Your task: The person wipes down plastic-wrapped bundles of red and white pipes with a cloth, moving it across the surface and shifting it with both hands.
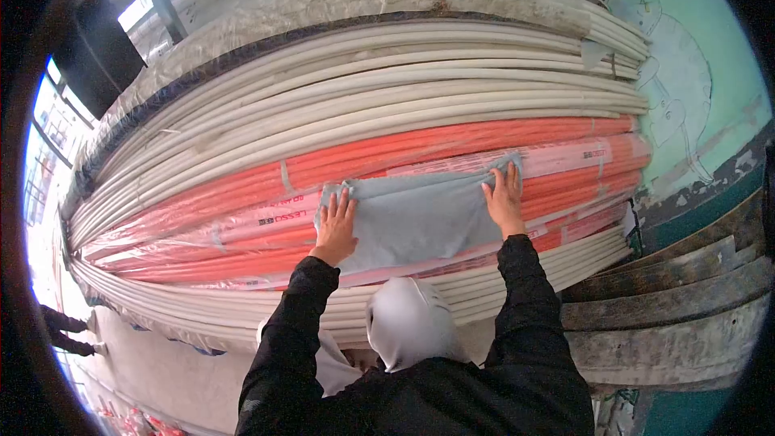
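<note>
A soft, thin, gray-blue cloth (424,222) is lying across long, round, orange-red pipes (452,141) in clear plastic wrap. Long, round, off-white pipes (387,74) are resting above and below them. The right hand (335,230) is pressing down near the cloth's top left corner, its fingers spread a little. The left hand (506,203) is resting on the top right corner, its fingers spread too. I cannot tell if either hand is pinching the cloth.

The cloth looks mostly opened out. What is left seems small: the top edge is bunching and folding a bit, soft wrinkles are showing in the middle, and the bottom edge is running crooked.

A pink-and-white label (295,216) by the right hand is showing "LESSO" in red letters. Another pale pink label (593,153) is showing red writing too, perhaps the same word. The other writing is too small for reading.
</note>
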`<state>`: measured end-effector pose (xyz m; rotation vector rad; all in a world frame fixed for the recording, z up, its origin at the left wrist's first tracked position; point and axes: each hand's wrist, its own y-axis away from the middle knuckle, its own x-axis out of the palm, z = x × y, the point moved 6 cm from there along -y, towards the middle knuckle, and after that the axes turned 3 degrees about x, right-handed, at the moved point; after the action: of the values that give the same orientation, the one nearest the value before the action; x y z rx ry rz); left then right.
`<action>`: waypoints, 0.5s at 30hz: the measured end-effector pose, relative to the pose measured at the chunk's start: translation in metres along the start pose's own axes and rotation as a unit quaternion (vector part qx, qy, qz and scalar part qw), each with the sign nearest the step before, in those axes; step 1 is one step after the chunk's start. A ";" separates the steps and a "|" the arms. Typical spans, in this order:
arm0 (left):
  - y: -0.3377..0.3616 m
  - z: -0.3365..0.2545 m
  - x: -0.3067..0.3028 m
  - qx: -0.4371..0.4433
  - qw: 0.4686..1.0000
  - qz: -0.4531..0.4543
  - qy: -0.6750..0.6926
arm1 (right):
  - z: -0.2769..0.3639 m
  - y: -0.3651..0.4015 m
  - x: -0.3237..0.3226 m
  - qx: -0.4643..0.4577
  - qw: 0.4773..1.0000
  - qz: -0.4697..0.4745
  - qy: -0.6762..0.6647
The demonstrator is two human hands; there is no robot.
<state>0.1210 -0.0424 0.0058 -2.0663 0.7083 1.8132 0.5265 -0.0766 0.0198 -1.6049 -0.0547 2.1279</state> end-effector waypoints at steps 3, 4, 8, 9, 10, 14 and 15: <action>0.001 -0.001 0.000 -0.001 1.000 0.000 -0.003 | 0.010 -0.003 0.004 0.035 0.999 -0.035 -0.015; 0.001 -0.002 -0.001 -0.002 1.000 0.001 -0.004 | 0.012 -0.005 0.006 0.045 0.998 -0.047 -0.023; 0.002 -0.005 -0.004 -0.003 1.000 -0.016 -0.010 | 0.033 -0.006 0.011 0.006 0.999 -0.021 -0.027; 0.004 -0.006 -0.003 -0.004 1.000 -0.024 -0.014 | 0.042 -0.004 0.013 -0.006 0.999 -0.012 -0.033; 0.005 -0.007 -0.004 -0.004 1.000 -0.026 -0.015 | 0.050 0.000 0.018 -0.018 0.999 -0.002 -0.038; 0.004 -0.006 -0.003 -0.010 0.999 -0.023 -0.020 | 0.095 0.022 0.025 -0.108 0.989 -0.029 -0.094; 0.004 -0.006 -0.003 -0.012 1.000 -0.019 -0.021 | 0.098 0.026 0.031 -0.115 0.986 -0.014 -0.117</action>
<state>0.1233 -0.0483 0.0100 -2.0365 0.6335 1.8470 0.4219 -0.0636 0.0152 -1.4556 -0.4104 2.3477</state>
